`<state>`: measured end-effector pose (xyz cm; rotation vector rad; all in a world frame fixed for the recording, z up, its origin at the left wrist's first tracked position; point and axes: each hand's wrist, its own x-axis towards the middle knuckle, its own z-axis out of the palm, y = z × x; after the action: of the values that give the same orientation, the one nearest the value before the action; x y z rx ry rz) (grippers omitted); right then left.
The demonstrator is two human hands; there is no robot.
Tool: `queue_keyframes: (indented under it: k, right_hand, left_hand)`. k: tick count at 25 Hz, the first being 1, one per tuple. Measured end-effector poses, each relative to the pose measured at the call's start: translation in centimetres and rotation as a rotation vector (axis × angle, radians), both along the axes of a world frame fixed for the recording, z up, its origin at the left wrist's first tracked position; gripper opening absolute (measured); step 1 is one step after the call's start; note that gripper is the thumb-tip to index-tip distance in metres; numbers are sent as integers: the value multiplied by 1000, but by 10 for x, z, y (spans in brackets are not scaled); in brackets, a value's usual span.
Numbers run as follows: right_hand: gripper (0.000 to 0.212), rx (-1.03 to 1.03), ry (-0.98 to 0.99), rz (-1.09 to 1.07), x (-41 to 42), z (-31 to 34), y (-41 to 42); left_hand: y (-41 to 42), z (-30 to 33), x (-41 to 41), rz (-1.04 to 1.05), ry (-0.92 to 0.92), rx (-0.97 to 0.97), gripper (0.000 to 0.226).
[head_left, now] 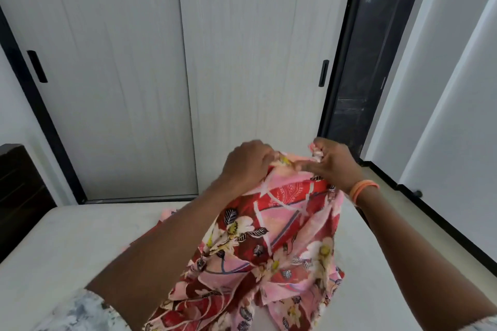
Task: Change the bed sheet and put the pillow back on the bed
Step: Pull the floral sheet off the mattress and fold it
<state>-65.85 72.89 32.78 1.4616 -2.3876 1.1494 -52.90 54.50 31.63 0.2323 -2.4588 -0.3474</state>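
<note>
A pink and red floral bed sheet (271, 244) hangs bunched in front of me over the bare white mattress (67, 244). My left hand (247, 161) grips its top edge with curled fingers. My right hand (333, 161), with an orange band at the wrist, pinches the same edge just to the right. Both hands are raised close together, and the cloth drops from them to the mattress. No pillow is in view.
A grey sliding wardrobe (134, 75) with black handles stands behind the bed. A dark wooden headboard (18, 191) is at the left. A dark doorway (368, 62) and white walls lie to the right, with a strip of floor (384, 188) beside the bed.
</note>
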Motion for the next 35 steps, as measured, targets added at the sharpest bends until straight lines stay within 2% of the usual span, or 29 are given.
queue_keyframes:
  k: [2,5,8,9,11,12,14,16,18,20,22,24,25,26,27,30,32,33,35]
  right_hand:
    - [57,48,203,-133,-5,21,-19]
    - [53,-42,335,-142,-11,63,-44]
    - [47,-75,712,-134,-12,102,-65]
    - [39,-83,844,-151,-12,116,-70]
    - [18,-88,980,-247,-17,144,-75]
    - [16,-99,1008,-310,-20,157,-75]
    - [15,-134,984,-420,-22,176,-73]
    - [9,-218,941,-497,-23,189,-71]
    - [11,-272,905,-583,-30,204,-66]
    - [17,-208,868,-698,-43,221,-55]
    - [22,-62,879,-786,-54,233,-45]
    - [21,37,918,-785,-55,241,-47]
    - [21,53,927,-783,-52,245,-52]
    - [21,48,914,-795,-47,252,-58]
    - [21,26,877,-819,-43,260,-63]
    - [28,-48,672,-866,-35,285,-69]
    - [32,-120,552,-828,-29,301,-78]
    - [33,-192,461,-774,-23,310,-84]
    - [31,-384,228,-626,-7,324,-101]
  left_hand:
    - [-8,28,0,-5,-9,68,41]
    - [-24,66,6,-192,-74,533,56]
    - [-38,92,12,-375,-135,814,42]
    - [-45,100,14,-425,-163,905,39]
    - [-58,112,16,-500,-257,994,40]
    - [-62,119,17,-513,-298,993,39]
    - [-66,130,20,-501,-382,1001,36]
    - [-67,138,21,-455,-525,991,42]
    - [-64,147,17,-346,-557,824,41]
    - [-63,171,9,-102,-325,512,33]
    - [-64,213,5,173,53,263,29]
    - [-69,267,12,338,360,122,27]
    - [-71,290,19,357,462,87,25]
    - [-72,309,27,337,490,78,22]
    - [-71,320,35,269,433,96,20]
    - [-54,311,60,-103,-77,325,18]
    - [-46,283,65,-235,-309,450,16]
    - [-41,267,62,-269,-353,489,18]
    - [-27,235,52,-317,-317,566,22]
